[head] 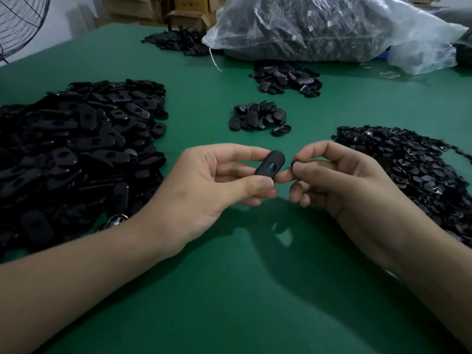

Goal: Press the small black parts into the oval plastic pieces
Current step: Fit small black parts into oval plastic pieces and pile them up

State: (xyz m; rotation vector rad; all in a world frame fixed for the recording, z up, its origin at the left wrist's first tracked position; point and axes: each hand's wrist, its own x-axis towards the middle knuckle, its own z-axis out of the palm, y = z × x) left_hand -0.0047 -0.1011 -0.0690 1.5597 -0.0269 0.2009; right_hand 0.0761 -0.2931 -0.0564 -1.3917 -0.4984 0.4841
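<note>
so both hands are up over the green worktop, right in the middle. left hand has one oval plastic piece pinched, thumb on its near end and the fingers curled over the far side, so they're clamped on it. the piece sits tilted, slotted hole facing the camera. right hand is just beside it, fingers together on a small black part held at the tips of thumb and index. the part is right next to the oval piece's right edge. can't tell if they're actually touching, and it isn't in the hole.

around that: a big heap of oval pieces on the left of the worktop, and a spread-out pile of small black parts on the right by the right wrist. past the hands there's a little heap of black pieces, another heap further back, and a far pile near a clear plastic bag stuffed with dark parts. fan grille top left, cardboard boxes at the back.
</note>
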